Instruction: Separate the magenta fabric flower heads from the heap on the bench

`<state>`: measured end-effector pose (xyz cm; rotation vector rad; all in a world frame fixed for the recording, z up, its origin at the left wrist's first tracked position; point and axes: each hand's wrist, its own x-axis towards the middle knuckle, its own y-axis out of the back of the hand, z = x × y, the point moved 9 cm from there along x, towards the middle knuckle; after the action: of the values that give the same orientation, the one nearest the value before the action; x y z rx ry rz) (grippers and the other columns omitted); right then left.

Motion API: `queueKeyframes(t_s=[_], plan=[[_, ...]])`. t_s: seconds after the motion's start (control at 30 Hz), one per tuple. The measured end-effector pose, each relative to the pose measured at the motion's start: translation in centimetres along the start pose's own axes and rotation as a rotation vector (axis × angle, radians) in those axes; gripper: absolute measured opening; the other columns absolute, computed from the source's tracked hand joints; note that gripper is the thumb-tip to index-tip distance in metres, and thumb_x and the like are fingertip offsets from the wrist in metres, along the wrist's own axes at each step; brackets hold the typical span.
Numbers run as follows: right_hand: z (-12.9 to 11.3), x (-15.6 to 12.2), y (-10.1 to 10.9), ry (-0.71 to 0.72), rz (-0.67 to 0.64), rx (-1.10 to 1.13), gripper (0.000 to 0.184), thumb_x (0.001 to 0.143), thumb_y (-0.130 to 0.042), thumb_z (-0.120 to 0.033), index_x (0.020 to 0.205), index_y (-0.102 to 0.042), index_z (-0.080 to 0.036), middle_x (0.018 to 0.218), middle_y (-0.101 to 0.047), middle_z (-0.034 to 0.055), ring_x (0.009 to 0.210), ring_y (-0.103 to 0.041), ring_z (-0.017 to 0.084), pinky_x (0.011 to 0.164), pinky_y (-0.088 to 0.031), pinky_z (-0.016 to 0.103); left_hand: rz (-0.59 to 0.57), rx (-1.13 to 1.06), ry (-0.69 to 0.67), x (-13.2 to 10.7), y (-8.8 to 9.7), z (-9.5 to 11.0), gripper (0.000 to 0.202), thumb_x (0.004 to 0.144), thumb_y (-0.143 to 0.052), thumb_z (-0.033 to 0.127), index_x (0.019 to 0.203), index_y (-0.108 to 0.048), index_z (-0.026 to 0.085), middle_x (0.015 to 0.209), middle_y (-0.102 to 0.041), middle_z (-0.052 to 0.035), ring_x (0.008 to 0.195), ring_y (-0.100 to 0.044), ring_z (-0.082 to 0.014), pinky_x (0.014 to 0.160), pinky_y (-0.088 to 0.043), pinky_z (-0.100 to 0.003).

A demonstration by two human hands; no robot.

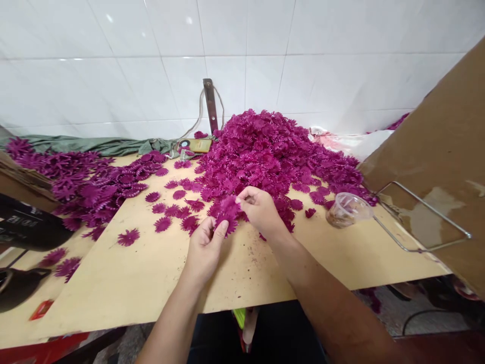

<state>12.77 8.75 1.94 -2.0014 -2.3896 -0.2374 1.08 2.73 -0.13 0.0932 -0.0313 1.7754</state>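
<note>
Between my two hands, at the front of a big heap of magenta artificial flower petals (261, 146), are frilled magenta petal pieces (227, 210). My left hand (208, 242) pinches their lower edge between thumb and fingers. At their upper right edge, my right hand (259, 210) grips with thumb and forefinger. Whether the held part is one layer or several cannot be made out. Loose petal discs (162, 224) lie scattered on the board left of my hands.
A second petal pile (91, 187) lies at the left. On the right stand a clear plastic cup (346, 210), a bent metal wire frame (428, 222) and a cardboard sheet (435, 151). A yellow device (199, 145) and an upright metal bar (210, 106) are by the tiled wall.
</note>
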Motion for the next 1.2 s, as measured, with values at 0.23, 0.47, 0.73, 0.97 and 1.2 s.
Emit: queueKeyframes(t_s=[0.23,0.47,0.73,0.97,1.2], plan=[[0.1,-0.1,-0.4,-0.031,-0.066,0.069,0.016,0.078,-0.043,-0.021,0.062,-0.042,-0.019,0.051,-0.038,-0.0069,0.046,-0.036,0.007,0.049,-0.034,0.021,0.057,-0.089,0.039,0.4,0.5,-0.2,0.031,0.061,-0.066,0.047,0.068,-0.057,0.018,0.060,-0.054,0.0026,0.059,-0.047,-0.0119,0.057,-0.038,-0.023],[-1.1,-1.7,-1.7,0.025,-0.199,0.037,0.012,0.073,-0.055,-0.029,0.075,-0.053,-0.017,0.071,-0.057,-0.0003,0.065,-0.053,0.011,0.064,-0.044,0.025,0.067,-0.045,0.010,0.6,0.7,-0.5,0.025,0.063,-0.065,0.040,0.062,-0.054,0.018,0.054,-0.048,0.0048,0.053,-0.044,-0.0100,0.051,-0.035,-0.022],[0.4,-0.1,-0.2,-0.031,-0.045,0.252,0.021,0.062,-0.061,-0.026,0.052,-0.046,-0.017,0.051,-0.045,-0.0055,0.051,-0.043,0.008,0.055,-0.039,0.024,0.025,0.139,-0.066,0.2,0.3,1.2,0.028,0.070,-0.058,0.038,0.055,-0.043,0.020,0.049,-0.038,0.0066,0.047,-0.033,-0.0084,0.046,-0.028,-0.022],[0.2,0.0,-1.4,-0.094,-0.031,0.310,0.023,0.055,-0.068,-0.030,0.050,-0.050,-0.016,0.050,-0.048,-0.0053,0.051,-0.045,0.008,0.056,-0.039,0.024,0.044,0.160,-0.046,0.3,0.2,1.5,0.029,0.072,-0.054,0.043,0.058,-0.042,0.020,0.053,-0.039,0.0055,0.050,-0.034,-0.0096,0.047,-0.030,-0.022],[0.1,1.8,10.2,-0.071,0.595,0.134,0.015,0.069,-0.060,-0.029,0.062,-0.055,-0.016,0.052,-0.049,-0.0047,0.045,-0.044,0.007,0.050,-0.038,0.023,-0.205,0.227,-0.062,-4.9,-0.3,2.1,0.033,0.078,-0.050,0.041,0.054,-0.043,0.019,0.051,-0.040,0.0033,0.048,-0.040,-0.0100,0.046,-0.032,-0.021]])
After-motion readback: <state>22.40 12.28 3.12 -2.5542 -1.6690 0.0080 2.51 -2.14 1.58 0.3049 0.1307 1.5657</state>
